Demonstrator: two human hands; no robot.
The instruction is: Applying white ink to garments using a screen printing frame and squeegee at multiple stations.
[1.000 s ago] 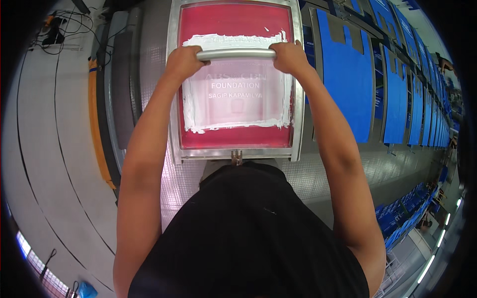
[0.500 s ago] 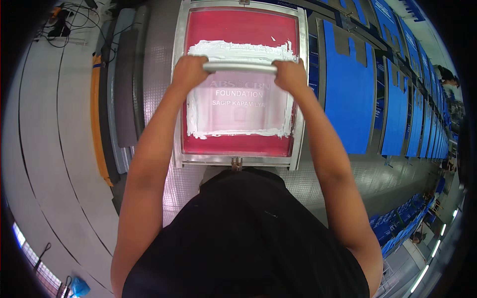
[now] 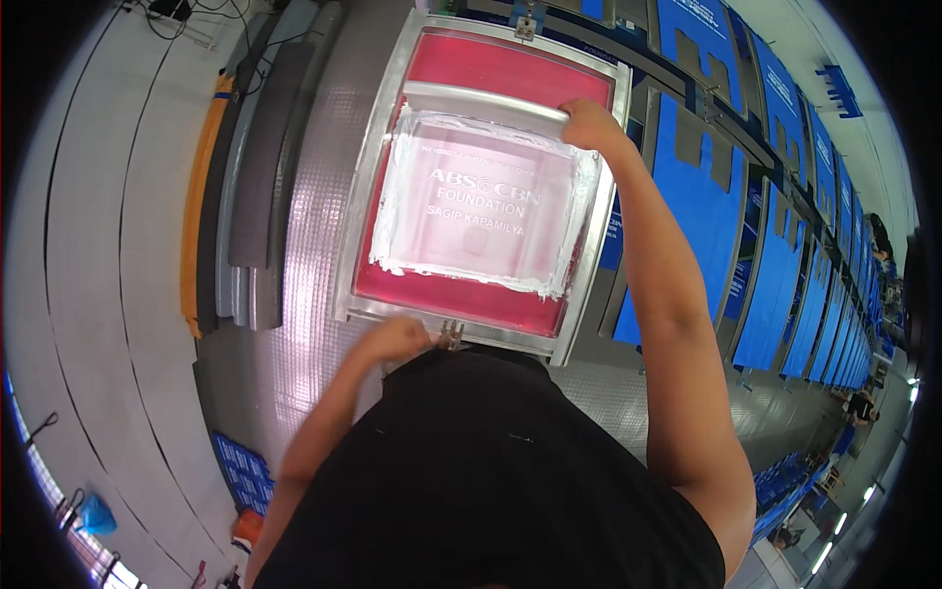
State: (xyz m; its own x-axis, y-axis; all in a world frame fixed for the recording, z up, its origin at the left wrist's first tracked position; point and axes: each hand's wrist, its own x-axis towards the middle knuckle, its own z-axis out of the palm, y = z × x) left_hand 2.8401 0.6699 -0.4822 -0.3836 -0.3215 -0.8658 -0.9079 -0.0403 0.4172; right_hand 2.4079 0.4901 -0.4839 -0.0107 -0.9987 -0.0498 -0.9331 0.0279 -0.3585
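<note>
The right hand (image 3: 594,126) holds the squeegee (image 3: 483,100) by its three-o'clock end, toward twelve o'clock on the frame (image 3: 361,245); it seems stiff, best gripped at both ends. Left hand (image 3: 394,340), seven o'clock: grip I cannot tell.

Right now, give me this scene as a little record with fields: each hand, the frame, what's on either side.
Right hand: fingers around the right end of a silver bar
Left hand: off the bar, beside a metal fitting at the frame's near edge; contact unclear
Frame: silver metal frame around a red screen
On screen: white paste edging a paler patch with lettering
Left side: long grey strips, one orange strip
Right side: rows of blue panels
</note>
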